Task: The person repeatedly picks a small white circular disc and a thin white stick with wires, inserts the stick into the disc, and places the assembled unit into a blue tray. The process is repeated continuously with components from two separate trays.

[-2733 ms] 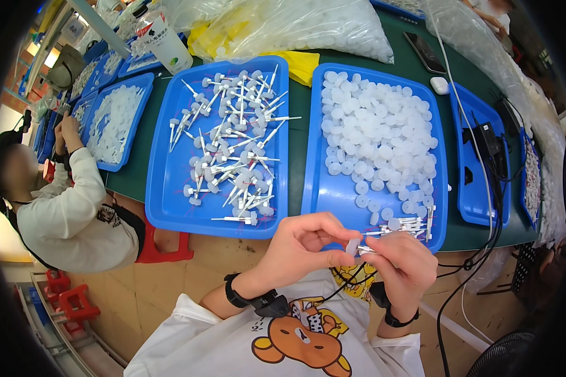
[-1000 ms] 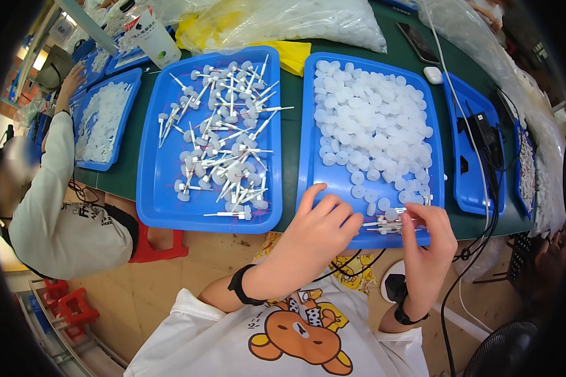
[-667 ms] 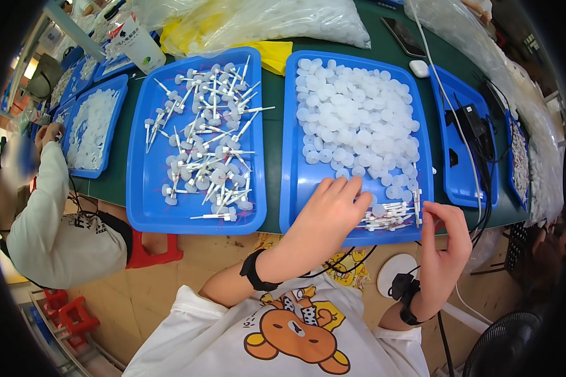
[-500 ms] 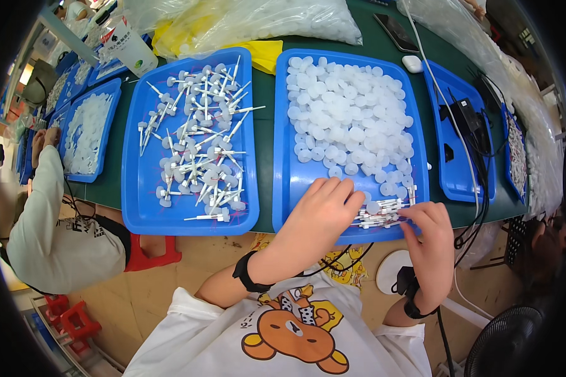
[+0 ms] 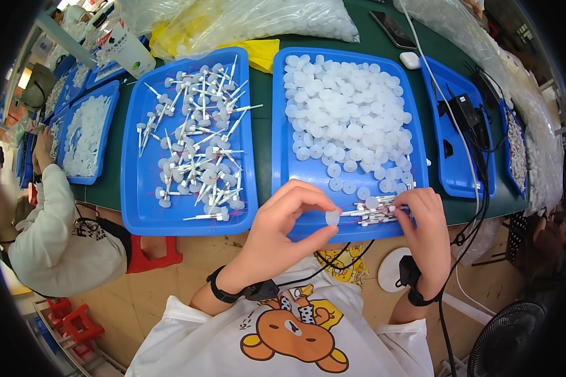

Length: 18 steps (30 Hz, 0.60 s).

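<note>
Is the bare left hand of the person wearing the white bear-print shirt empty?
No, the left hand has a small, round, translucent white disc pinched in its grip.

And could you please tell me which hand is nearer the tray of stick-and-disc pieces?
The left hand, just past the near right corner of that tray; the right hand is farther right, at the bundle of white sticks.

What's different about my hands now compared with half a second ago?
Your left hand has drawn back toward you and now holds a disc between thumb and finger. Your right hand is still at the rods; its grip is unclear. The trays look unmoved.
</note>
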Available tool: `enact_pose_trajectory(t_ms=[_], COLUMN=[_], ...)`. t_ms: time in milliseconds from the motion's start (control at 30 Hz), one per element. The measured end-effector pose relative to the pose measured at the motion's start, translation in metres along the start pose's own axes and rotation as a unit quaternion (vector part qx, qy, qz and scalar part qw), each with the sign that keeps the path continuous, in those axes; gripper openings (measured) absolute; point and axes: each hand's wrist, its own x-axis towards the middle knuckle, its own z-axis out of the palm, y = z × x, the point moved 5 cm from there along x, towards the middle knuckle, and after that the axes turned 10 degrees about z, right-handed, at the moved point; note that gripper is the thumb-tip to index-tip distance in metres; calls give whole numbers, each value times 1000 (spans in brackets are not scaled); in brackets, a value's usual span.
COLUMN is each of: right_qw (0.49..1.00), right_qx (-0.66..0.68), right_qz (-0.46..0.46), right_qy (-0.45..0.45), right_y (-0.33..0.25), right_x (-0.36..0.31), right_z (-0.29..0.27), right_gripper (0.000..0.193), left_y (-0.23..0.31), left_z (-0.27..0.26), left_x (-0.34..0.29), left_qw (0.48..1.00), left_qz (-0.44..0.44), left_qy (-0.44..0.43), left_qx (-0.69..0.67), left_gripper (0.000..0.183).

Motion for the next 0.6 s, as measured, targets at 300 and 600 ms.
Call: enact_pose_trajectory(t_ms=[300, 600], right_qw=[969, 958], right_qx=[148, 138], right_qz=[-144, -171], right_qy=[139, 182], right_y=[-61, -73], right_x=[-14, -23], right_z=[-29, -29], right_gripper=[38, 40], left_y=[5, 0], left_z=[-3, -8], left_x=[-7, -11], left_qw=[974, 967], left_qz=[-23, 17], left_qy=[45, 57], left_qx=[-219, -248], left_gripper=[37, 41])
